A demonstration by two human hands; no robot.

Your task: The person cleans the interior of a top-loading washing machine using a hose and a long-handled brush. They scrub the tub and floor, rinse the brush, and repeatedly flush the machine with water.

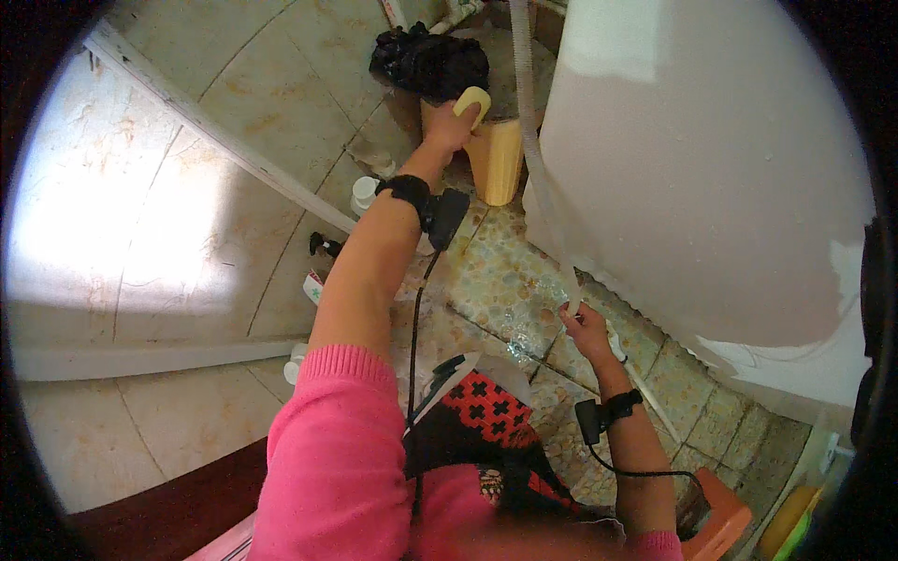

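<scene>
My left hand reaches far forward and grips a pale yellow block, which looks like a bar of soap. Just beyond it a bunched black cloth rests at the edge of a round vessel; the contents are unclear. Under that hand stands a ribbed yellow plastic piece, perhaps a stool leg. To the right, my right hand pinches the lower end of a whitish corrugated hose low over the wet floor. The hose runs up out of the top of the view.
Pebble-patterned tiles shine with water. A large white panel fills the right side. Left are a pale pipe or rail, a white bottle and a black pump top. An orange plastic piece stands lower right.
</scene>
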